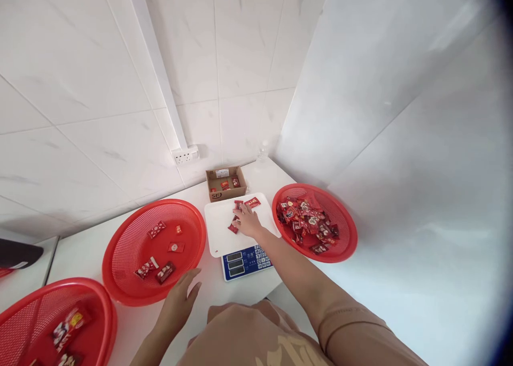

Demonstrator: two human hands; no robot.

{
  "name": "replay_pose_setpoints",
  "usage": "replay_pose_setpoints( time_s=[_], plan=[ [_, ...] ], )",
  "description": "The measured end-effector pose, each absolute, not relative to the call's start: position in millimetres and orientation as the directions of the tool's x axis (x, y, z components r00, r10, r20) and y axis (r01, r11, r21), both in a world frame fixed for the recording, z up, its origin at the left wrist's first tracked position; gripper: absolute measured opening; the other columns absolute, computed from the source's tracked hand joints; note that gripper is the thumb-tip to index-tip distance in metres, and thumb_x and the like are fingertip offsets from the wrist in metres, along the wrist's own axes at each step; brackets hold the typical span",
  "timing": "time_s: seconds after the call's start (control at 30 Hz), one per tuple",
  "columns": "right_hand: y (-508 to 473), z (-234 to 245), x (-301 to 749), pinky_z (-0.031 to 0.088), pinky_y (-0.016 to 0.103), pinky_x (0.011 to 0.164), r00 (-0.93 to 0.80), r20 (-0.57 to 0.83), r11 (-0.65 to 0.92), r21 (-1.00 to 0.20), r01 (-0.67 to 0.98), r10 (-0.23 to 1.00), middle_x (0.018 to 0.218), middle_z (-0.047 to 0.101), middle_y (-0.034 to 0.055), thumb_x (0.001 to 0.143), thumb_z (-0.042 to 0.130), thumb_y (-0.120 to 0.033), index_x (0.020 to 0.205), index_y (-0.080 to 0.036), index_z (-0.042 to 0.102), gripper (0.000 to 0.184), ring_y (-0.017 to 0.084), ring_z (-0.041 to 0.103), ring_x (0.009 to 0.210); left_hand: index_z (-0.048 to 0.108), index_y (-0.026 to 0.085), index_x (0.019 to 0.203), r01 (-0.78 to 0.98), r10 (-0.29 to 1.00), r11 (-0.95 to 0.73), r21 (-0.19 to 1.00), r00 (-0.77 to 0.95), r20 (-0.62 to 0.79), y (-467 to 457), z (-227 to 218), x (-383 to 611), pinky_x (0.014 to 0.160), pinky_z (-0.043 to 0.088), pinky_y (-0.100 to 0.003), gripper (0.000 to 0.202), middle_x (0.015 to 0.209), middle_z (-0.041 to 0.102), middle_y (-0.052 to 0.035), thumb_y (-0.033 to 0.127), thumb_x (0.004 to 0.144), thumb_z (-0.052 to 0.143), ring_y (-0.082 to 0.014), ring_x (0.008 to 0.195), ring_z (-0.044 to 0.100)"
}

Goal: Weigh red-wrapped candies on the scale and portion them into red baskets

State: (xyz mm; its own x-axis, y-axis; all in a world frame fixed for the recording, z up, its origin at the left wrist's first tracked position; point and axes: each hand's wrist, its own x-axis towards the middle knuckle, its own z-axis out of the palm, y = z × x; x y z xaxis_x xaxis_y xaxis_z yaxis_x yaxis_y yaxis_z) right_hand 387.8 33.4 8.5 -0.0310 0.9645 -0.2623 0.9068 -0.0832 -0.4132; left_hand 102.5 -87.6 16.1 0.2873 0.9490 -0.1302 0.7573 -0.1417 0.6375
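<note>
My right hand (247, 222) is over the white tray (220, 232) of a digital scale (242, 264), its fingers spread. Its fingertips are at a small red-wrapped candy (238, 204), and the thumb is beside a darker red packet (233, 225); whether they press on these is hard to tell. Another red packet (253, 202) lies just beyond the fingers. My left hand (177, 304) is held open and holds nothing, near the front rim of the middle red basket (191, 211). Several wrapped candies, among them a dark red packet (165, 272), lie in that basket.
On the right, a red basket (348, 248) holds a heap of wrapped candies (306, 219). Behind the tray is a cardboard box (226, 195) with a few packets. A third red basket (108, 323) is at lower left. A clear bottle (263, 150) stands in the corner.
</note>
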Motion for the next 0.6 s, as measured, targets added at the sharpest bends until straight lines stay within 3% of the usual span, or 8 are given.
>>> replay_pose_setpoints(
  time_s=[0.13, 0.3, 0.4, 0.6],
  plan=[
    [32, 0, 390, 0.012, 0.056, 0.111, -0.118, -0.358, -0.03, -0.383, 0.923, 0.926, 0.159, 0.008, 0.0078, 0.089, 0.043, -0.047, 0.143, -0.024, 0.036, 0.059, 0.03, 0.002, 0.145, 0.063, 0.023, 0.112, 0.752, 0.955, -0.138, 0.644, 0.273, -0.115, -87, 14, 101, 0.091, 0.054, -0.038, 0.037, 0.116, 0.07, -0.0077, 0.039, 0.085, 0.042, -0.0229, 0.109, 0.065],
    [19, -7, 401, 0.011, 0.056, 0.111, -0.159, -0.265, 0.045, -0.389, 0.92, 0.951, 0.157, 0.02, 0.0079, 0.093, 0.038, -0.047, 0.139, -0.026, 0.042, 0.05, 0.027, 0.006, 0.145, 0.063, 0.022, 0.112, 0.751, 0.958, -0.115, 0.65, 0.257, -0.128, -88, 9, 102, 0.091, 0.054, -0.039, 0.039, 0.116, 0.07, -0.0086, 0.039, 0.086, 0.041, -0.0232, 0.108, 0.065],
    [34, -3, 416, 0.016, 0.054, 0.111, -0.047, -0.219, -0.038, -0.366, 0.93, 0.975, 0.156, 0.021, 0.0098, 0.095, 0.034, -0.038, 0.142, -0.023, 0.037, 0.049, 0.027, 0.009, 0.144, 0.063, 0.021, 0.114, 0.761, 0.95, -0.113, 0.639, 0.27, -0.154, -87, 12, 105, 0.092, 0.053, -0.04, 0.041, 0.118, 0.069, -0.0098, 0.04, 0.086, 0.04, -0.0236, 0.11, 0.064],
    [61, -9, 446, 0.019, 0.057, 0.109, 0.08, -0.321, -0.187, -0.317, 0.93, 0.943, 0.157, 0.019, 0.0082, 0.096, 0.032, -0.035, 0.146, -0.025, 0.032, 0.051, 0.032, 0.008, 0.144, 0.062, 0.021, 0.113, 0.769, 0.952, -0.114, 0.629, 0.266, -0.153, -85, 21, 106, 0.091, 0.054, -0.038, 0.04, 0.118, 0.069, -0.0088, 0.04, 0.086, 0.04, -0.0236, 0.11, 0.064]
  ],
)
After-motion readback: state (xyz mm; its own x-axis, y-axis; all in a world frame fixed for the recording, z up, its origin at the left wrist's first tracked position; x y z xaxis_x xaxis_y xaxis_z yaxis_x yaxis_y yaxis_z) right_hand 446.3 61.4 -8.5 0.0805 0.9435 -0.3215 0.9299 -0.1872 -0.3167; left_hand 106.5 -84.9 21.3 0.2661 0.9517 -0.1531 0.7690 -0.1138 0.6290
